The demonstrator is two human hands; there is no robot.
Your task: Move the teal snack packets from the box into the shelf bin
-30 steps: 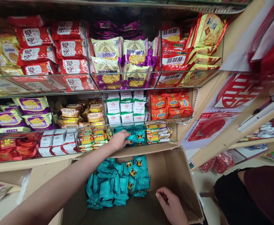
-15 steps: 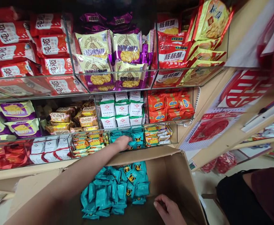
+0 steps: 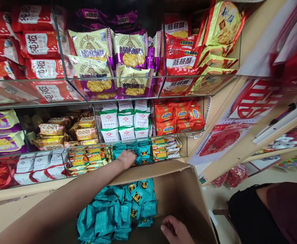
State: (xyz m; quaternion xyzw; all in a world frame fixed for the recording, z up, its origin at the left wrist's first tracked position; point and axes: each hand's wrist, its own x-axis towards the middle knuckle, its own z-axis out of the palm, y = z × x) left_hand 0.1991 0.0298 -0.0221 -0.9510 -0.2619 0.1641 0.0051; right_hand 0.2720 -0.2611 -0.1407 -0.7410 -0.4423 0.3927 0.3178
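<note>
Small teal foil packets [image 3: 102,218] lie piled; the left hand [image 3: 127,158], its grip hidden, should square the matching shelved packets [image 3: 144,151] label-out; the right hand [image 3: 175,230], fingers loosely curled, seemingly empty, hangs inside the brown cardboard box [image 3: 172,181].

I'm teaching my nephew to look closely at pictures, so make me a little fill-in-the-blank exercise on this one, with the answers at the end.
1. The hand at the shelved teal packets is the person's own ____ one.
2. The box that holds the loose teal packets is made of ____.
3. In the picture, the white packets with green bands appear just ____ the shelved teal packets.
4. The orange-red packets appear to the ____ of those white packets.

Missing words: left; cardboard; above; right.
</note>
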